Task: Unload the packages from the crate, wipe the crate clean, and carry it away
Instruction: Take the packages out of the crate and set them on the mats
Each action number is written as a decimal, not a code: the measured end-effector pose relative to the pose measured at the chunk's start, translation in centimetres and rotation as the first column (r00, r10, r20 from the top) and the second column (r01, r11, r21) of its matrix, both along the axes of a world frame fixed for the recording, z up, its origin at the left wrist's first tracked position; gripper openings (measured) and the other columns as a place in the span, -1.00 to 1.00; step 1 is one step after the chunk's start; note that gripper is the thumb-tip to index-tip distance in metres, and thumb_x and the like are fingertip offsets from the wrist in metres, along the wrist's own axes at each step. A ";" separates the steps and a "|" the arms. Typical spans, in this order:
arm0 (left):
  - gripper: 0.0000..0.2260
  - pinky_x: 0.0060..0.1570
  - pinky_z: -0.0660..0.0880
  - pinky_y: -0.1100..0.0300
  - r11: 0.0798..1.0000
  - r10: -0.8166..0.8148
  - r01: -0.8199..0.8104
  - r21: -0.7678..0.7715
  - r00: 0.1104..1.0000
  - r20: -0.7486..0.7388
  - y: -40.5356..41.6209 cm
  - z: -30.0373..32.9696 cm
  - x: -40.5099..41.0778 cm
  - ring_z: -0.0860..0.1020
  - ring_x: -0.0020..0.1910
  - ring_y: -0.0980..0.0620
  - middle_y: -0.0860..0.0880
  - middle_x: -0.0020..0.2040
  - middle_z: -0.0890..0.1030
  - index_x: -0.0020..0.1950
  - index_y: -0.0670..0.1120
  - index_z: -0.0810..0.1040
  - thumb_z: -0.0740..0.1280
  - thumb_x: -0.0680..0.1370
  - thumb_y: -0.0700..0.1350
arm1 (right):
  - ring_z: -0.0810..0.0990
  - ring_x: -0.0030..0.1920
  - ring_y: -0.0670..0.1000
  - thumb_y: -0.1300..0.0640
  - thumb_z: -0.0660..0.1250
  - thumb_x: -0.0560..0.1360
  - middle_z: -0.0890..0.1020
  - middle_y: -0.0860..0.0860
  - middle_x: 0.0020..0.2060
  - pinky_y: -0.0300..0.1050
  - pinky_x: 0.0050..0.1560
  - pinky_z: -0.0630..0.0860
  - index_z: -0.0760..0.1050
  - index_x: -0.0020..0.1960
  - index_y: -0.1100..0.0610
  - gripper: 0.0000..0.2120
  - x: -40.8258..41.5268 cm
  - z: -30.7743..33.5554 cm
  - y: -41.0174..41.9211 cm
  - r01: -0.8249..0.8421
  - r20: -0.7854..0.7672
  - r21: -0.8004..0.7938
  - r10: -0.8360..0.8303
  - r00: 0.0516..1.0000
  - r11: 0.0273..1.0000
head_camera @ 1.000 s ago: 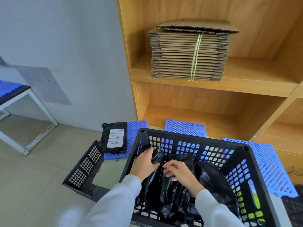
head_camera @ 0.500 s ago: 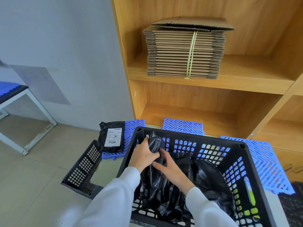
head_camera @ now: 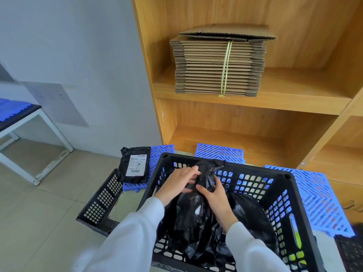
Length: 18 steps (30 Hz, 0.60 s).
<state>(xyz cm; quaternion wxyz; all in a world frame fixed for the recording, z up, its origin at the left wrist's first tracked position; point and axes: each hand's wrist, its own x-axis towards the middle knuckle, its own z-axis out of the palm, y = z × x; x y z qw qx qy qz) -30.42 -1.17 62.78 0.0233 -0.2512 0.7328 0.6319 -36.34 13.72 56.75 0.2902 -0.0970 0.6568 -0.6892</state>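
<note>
The black crate [head_camera: 290,195] holds a heap of black bags [head_camera: 198,228]. Inside it, the left hand [head_camera: 176,181] and right hand [head_camera: 218,195] both grasp the topmost bag [head_camera: 208,171], fingers curled round its raised neck. Left of the crate, a labelled package [head_camera: 135,165] lies on a blue mat [head_camera: 159,154], beside a second crate [head_camera: 102,201].

Open-topped black perforated plastic crate [head_camera: 261,183]: access from above only, walls block the sides. Crumpled black plastic bags [head_camera: 198,222] fill its middle; far right corner free. Left: second, lower black crate [head_camera: 102,201] and labelled black parcel [head_camera: 135,165] on blue slatted mat [head_camera: 161,154]. Wooden shelf unit [head_camera: 255,101] close behind.
</note>
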 end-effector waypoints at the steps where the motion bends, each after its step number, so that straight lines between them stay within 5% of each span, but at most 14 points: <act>1: -0.73 0.12 0.65 0.06 1.000 -0.012 0.012 -0.012 1.000 -0.027 -0.1 -0.1 0.1 0.68 0.11 0.13 0.03 0.14 0.71 0.18 0.04 0.69 0.31 0.64 0.14 | 0.50 0.36 -0.07 -0.17 0.57 0.37 0.53 -0.05 0.38 0.10 0.38 0.48 0.28 0.53 -0.07 -0.17 -0.4 -0.2 0.4 0.004 -0.013 0.025 -0.004 1.000 1.000; 4: -0.82 0.16 0.61 0.11 0.992 0.057 -0.069 -0.104 0.992 -0.110 -0.8 -1.0 0.6 0.64 0.18 0.06 0.05 0.13 0.70 0.20 0.05 0.65 0.41 0.60 -0.02 | 0.42 0.43 -0.10 -0.26 0.57 0.34 0.46 -0.14 0.43 0.11 0.44 0.41 0.29 0.50 -0.05 -0.15 -1.5 -0.5 1.5 -0.010 0.014 0.015 0.010 1.000 1.000; 7: -0.46 0.19 0.43 0.16 0.957 0.179 -0.198 -0.212 0.978 -0.104 -1.4 -1.7 1.2 0.51 0.28 0.07 0.10 0.31 0.49 0.48 0.16 0.39 0.49 0.54 -0.01 | 0.59 0.29 -0.06 -0.13 0.50 0.48 0.61 -0.10 0.31 0.09 0.37 0.49 0.42 0.45 -0.01 -0.40 -1.9 1.7 2.5 -0.038 0.038 -0.009 0.039 0.999 0.999; 9: -0.31 0.24 0.43 0.11 0.965 0.204 -0.205 -0.161 0.979 -0.023 -1.9 -2.0 1.3 0.48 0.30 0.06 0.08 0.36 0.42 0.56 0.17 0.25 0.51 0.52 0.07 | 0.62 0.24 -0.09 -0.04 0.42 0.56 0.64 -0.09 0.26 -0.04 0.30 0.52 0.49 0.38 -0.02 -0.59 -2.4 2.2 3.0 -0.043 0.008 -0.022 0.044 0.999 0.999; 11: -0.27 0.25 0.53 0.04 0.983 0.182 -0.182 -0.010 0.980 0.075 -2.2 -1.9 1.6 0.58 0.25 0.04 0.05 0.34 0.53 0.56 0.14 0.23 0.52 0.49 0.16 | 0.53 0.34 -0.12 -0.07 0.41 0.56 0.56 -0.17 0.32 -0.10 0.33 0.45 0.46 0.38 -0.03 -0.58 -2.7 2.9 3.3 -0.013 0.009 -0.061 0.013 1.000 0.998; 14: -0.42 0.21 0.60 -0.08 0.957 0.123 -0.139 0.255 0.989 0.078 -2.3 -1.0 2.1 0.70 0.12 -0.07 -0.09 0.20 0.69 0.49 -0.01 0.39 0.50 0.54 0.08 | 0.58 0.31 -0.07 -0.12 0.41 0.55 0.62 -0.17 0.28 0.06 0.37 0.47 0.48 0.38 -0.08 -0.57 -2.8 3.7 3.2 -0.008 0.065 -0.129 0.016 0.998 0.992; 18: -0.70 0.25 0.58 -0.02 0.959 0.057 -0.055 0.278 0.998 0.000 -2.8 0.3 2.3 0.69 0.16 -0.07 -0.04 0.17 0.72 0.33 -0.04 0.60 0.42 0.61 -0.01 | 0.62 0.26 -0.02 -0.17 0.42 0.53 0.62 -0.12 0.29 0.13 0.31 0.52 0.49 0.37 -0.18 -0.58 -3.4 4.1 2.5 0.005 0.082 -0.129 0.006 0.997 0.992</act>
